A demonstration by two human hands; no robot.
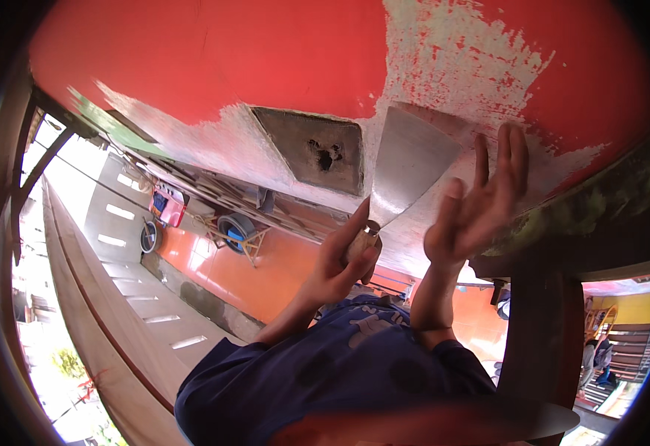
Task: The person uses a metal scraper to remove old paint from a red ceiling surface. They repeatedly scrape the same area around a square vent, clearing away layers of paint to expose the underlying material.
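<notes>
Nearest, below both grips, a dark blue fabric shirt (317, 375) spreads in soft folds. The left grip (340, 260) is curled firmly round the handle of a broad scraper (414, 152), whose blade fans out beyond it, up and to the right. The right grip (481, 212), to the right of the left one, holds nothing: its fingers are extended and loosely parted, beside the blade. Whether blade or fingers touch the wall cannot be told.

The scraper looks light and stiff, its thin metal perhaps springy toward the wide edge. That smooth face would likely slip under the fingers, and the edge may be sharp, so the rounded tan handle, just below the metal collar, seems the best hold.

Beyond the grips, the wall (213, 59) carries smooth red paint, broken by a ragged, chalky pale patch (459, 59). Up and left of the left grip sits a grey, four-sided recess (288, 141) with a jagged dark hole. Farther off, left of that grip, a round dark tub (227, 225) stands by a glossy orange surface (277, 271).
</notes>
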